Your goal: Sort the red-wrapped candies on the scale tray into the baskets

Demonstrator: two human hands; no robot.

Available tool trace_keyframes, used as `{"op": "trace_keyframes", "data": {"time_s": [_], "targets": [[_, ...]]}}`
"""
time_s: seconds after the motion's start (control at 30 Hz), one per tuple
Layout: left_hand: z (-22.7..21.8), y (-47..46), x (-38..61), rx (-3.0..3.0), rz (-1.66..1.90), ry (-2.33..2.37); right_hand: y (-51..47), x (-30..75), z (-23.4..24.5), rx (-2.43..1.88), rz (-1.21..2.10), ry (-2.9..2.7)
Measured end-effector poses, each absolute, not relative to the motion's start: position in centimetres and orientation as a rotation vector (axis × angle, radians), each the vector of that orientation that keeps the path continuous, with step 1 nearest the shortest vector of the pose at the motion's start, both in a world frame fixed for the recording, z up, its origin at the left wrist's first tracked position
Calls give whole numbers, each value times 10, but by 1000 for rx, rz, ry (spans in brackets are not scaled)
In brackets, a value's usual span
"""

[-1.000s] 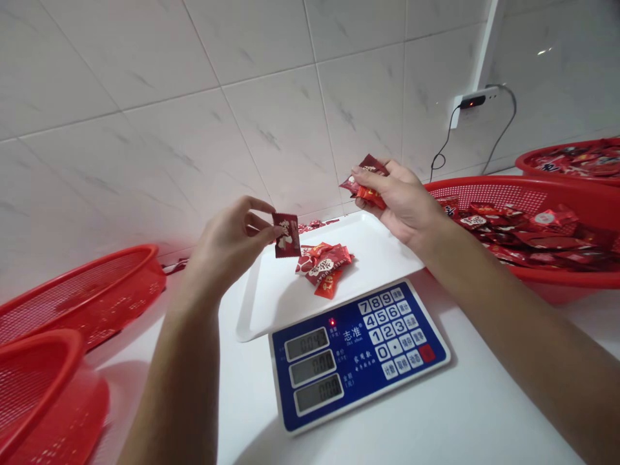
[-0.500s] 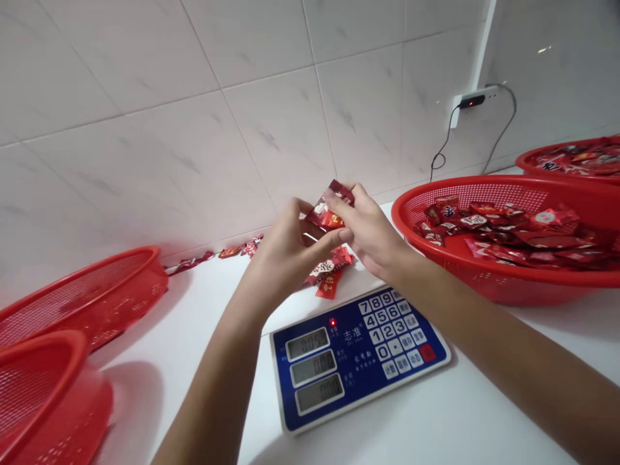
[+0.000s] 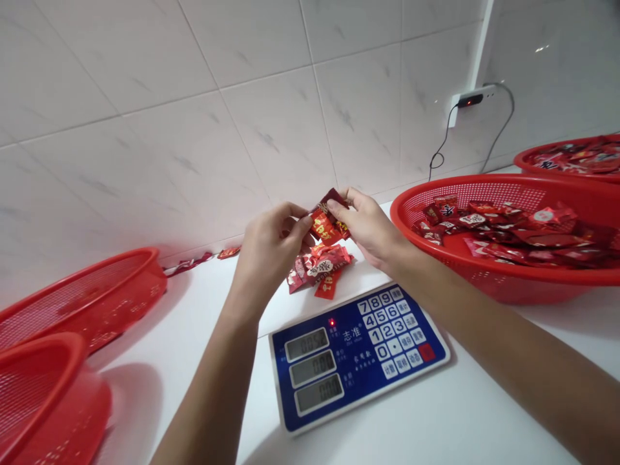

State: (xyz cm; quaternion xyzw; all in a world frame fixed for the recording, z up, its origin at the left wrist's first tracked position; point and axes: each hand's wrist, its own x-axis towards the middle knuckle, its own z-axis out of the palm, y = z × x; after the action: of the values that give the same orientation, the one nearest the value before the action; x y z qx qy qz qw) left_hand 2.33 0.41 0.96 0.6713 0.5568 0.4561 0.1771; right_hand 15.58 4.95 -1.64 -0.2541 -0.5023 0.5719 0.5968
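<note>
My left hand (image 3: pixel 271 252) and my right hand (image 3: pixel 368 226) meet above a white tray (image 3: pixel 361 265), their fingertips pinching a small bunch of red foil candy packets (image 3: pixel 327 223). Directly below them, a heap of similar packets (image 3: pixel 317 268) lies on the tray. Most of the tray is hidden by my hands and the heap. In front of it stands a blue-faced digital weighing scale (image 3: pixel 356 355) with several lit displays, whose digits are too faint to read with certainty.
A large red mesh basket (image 3: pixel 494 284) full of red packets sits to the right, with a second loaded basket (image 3: pixel 520 158) behind it. Red baskets (image 3: pixel 97 290) lean at the left. Loose wrappers (image 3: pixel 191 263) lie along the tiled wall, below a wall socket (image 3: pixel 467 100) with cables.
My hands have come together from apart, and the packet from my left hand now sits with the bunch from my right. Both hands have dropped lower, closer to the heap on the tray.
</note>
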Motion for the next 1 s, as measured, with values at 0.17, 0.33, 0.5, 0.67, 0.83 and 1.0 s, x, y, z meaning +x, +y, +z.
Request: {"op": "trace_keyframes", "data": {"time_s": [0.17, 0.33, 0.5, 0.67, 0.83, 1.0], "targets": [[3, 16, 5, 1882, 1301, 1651, 53, 156, -19, -714, 1263, -1273], [2, 20, -6, 1859, 1342, 1697, 61, 172, -12, -798, 1227, -1192], [4, 17, -4, 1848, 1333, 1778, 61, 188, 3, -679, 1216, -1130], [3, 18, -10, 2014, 1073, 1923, 57, 190, 8, -658, 1227, -1125], [11, 13, -13, 1973, 1242, 1854, 52, 188, 10, -632, 1233, -1150], [20, 3, -9, 1982, 1346, 1791, 48, 186, 12, -596, 1245, -1187]]}}
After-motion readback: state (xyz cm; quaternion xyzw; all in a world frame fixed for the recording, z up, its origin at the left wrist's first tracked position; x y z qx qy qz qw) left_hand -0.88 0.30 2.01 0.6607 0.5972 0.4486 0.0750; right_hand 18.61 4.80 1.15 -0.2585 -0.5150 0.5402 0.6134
